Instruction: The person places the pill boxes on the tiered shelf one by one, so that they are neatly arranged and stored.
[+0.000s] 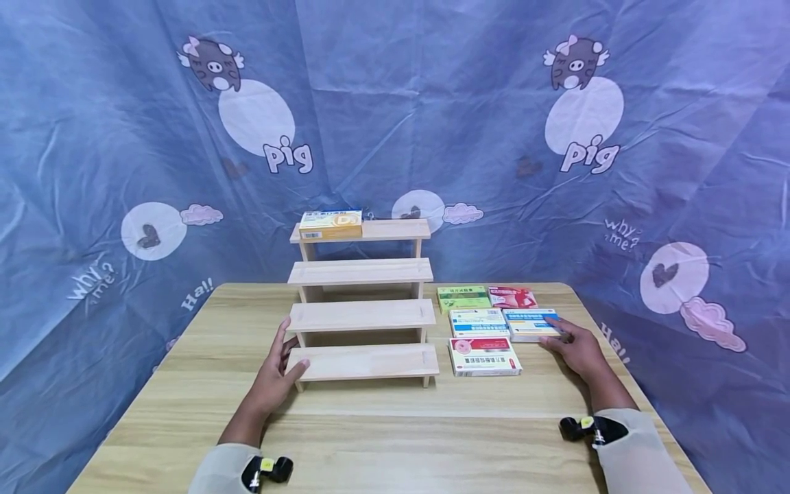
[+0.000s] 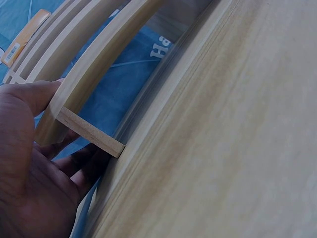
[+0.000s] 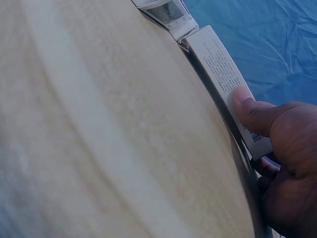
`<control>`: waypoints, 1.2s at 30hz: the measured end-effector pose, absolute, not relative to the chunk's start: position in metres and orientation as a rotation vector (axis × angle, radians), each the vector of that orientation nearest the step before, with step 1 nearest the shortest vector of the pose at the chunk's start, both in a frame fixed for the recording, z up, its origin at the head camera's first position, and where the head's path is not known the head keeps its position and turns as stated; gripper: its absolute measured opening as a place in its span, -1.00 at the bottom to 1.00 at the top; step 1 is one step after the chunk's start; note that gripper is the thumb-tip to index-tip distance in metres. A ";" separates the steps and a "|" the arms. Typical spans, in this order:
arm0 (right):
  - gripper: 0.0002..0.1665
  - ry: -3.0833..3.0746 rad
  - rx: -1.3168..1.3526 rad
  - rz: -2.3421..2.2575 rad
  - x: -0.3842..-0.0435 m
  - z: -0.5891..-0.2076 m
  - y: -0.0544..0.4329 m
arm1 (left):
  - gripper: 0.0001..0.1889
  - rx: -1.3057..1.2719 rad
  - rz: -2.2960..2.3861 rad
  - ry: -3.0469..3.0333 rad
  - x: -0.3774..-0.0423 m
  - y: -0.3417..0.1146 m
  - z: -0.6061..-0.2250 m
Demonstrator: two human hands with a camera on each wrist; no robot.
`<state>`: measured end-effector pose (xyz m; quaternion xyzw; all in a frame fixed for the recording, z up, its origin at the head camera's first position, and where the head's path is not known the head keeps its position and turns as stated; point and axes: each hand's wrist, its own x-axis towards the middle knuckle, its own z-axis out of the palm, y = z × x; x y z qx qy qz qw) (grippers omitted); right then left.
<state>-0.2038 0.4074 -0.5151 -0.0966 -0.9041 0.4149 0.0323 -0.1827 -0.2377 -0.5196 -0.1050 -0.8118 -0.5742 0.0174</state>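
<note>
In the head view, one four-shelf wooden rack [image 1: 364,361] stands on the table [image 1: 382,446] with one yellow-and-white box [image 1: 332,225] at its top left, and five boxes lie to its right: one green [image 1: 461,298], one pinkish-red [image 1: 513,297], one red-and-white [image 1: 485,357] nearest, two blue-and-white [image 1: 479,324]; the left grip [image 1: 273,381] (a bare hand) clasps the rack's near left end, the right grip [image 1: 580,350] pinches the right-hand blue-and-white box [image 1: 531,326]. The left wrist view adds fingers [image 2: 84,161] beneath the bottom shelf. Only the right wrist view shows the barcode [image 3: 256,137] beside the thumb.
</note>
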 end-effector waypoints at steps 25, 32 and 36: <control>-0.26 -2.690 -0.313 1.315 -0.199 -0.513 0.412 | 0.03 -0.309 -1.778 -2.538 -0.183 -0.236 -0.519; -0.25 -2.658 -0.329 1.300 -0.200 -0.509 0.413 | 0.03 -0.301 -1.799 -2.539 -0.183 -0.237 -0.520; -0.27 -2.601 -0.312 1.286 -0.198 -0.508 0.412 | 0.03 -0.292 -1.790 -2.549 -0.184 -0.237 -0.520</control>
